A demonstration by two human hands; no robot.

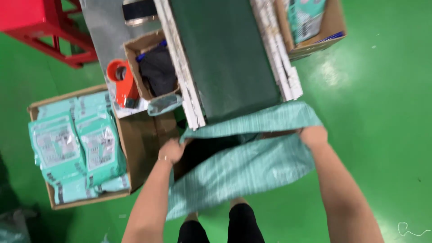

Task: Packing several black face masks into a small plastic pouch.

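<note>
A glossy green floor (378, 90) fills the view, with a dark green conveyor belt (225, 54) edged in white running down the middle. A large teal woven sack (243, 166) is held stretched open at the belt's end. To the left, a cardboard box (139, 139) of teal packets (72, 144) is seen. The left hand (171, 150) and right hand (313, 136) are each closed on the sack's rim.

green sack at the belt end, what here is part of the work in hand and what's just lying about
In hand:
green sack, held open
left hand on its rim
right hand on its rim
belt above its mouth

Lying about:
tape dispenser
box of teal packs
red stand
</note>
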